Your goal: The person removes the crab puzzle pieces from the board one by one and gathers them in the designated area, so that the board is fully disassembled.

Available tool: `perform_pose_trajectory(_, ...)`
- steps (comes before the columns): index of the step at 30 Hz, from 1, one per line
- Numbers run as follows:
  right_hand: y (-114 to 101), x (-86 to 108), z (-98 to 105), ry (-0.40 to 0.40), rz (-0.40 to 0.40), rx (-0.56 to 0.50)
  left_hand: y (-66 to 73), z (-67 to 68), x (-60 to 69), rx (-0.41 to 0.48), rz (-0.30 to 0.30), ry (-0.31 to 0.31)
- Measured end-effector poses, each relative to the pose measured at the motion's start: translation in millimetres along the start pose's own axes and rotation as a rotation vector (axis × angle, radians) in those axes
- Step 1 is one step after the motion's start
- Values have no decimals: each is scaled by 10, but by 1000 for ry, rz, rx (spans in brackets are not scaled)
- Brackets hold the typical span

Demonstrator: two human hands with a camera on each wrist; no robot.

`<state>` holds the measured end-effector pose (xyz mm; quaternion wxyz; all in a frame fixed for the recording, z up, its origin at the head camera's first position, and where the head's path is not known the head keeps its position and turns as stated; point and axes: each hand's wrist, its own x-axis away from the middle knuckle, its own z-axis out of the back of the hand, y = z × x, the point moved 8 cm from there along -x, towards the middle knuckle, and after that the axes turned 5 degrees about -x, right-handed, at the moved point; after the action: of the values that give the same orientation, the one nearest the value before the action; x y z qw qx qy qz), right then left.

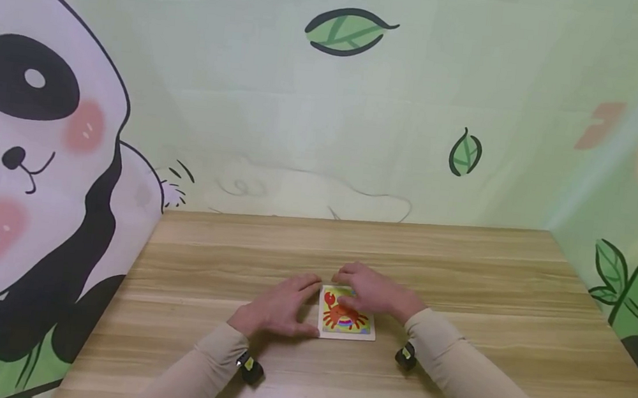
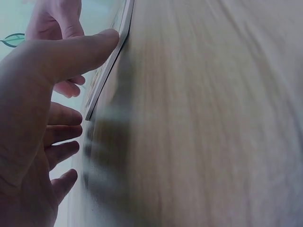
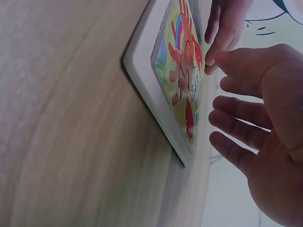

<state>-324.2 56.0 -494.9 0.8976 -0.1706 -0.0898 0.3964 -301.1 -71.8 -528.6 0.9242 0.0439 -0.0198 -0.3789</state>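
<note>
A square picture board (image 1: 345, 324) with a white border and a red crab lies flat on the wooden table. My left hand (image 1: 284, 304) is at its left side, thumb by the near corner and fingers by the far one. In the left wrist view the thumb (image 2: 97, 49) meets or almost meets the board's edge (image 2: 111, 64); the other fingers are spread. Over the far right part of the board is my right hand (image 1: 376, 291), palm down, covering some of the crab. In the right wrist view its fingers (image 3: 239, 116) are relaxed and apart from the board's surface.
The wooden table (image 1: 462, 264) reaches back to a pale green wall cloth (image 1: 237, 88) printed with leaves and a large panda (image 1: 29, 152) at the left. Dark wrist cameras sit under both sleeves, close above the tabletop.
</note>
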Motion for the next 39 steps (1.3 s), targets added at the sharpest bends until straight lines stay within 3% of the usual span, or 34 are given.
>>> perform_pose_trajectory(39, -1, -99, -130, -29, -41, 5, 2, -61, 3, 27, 28, -35)
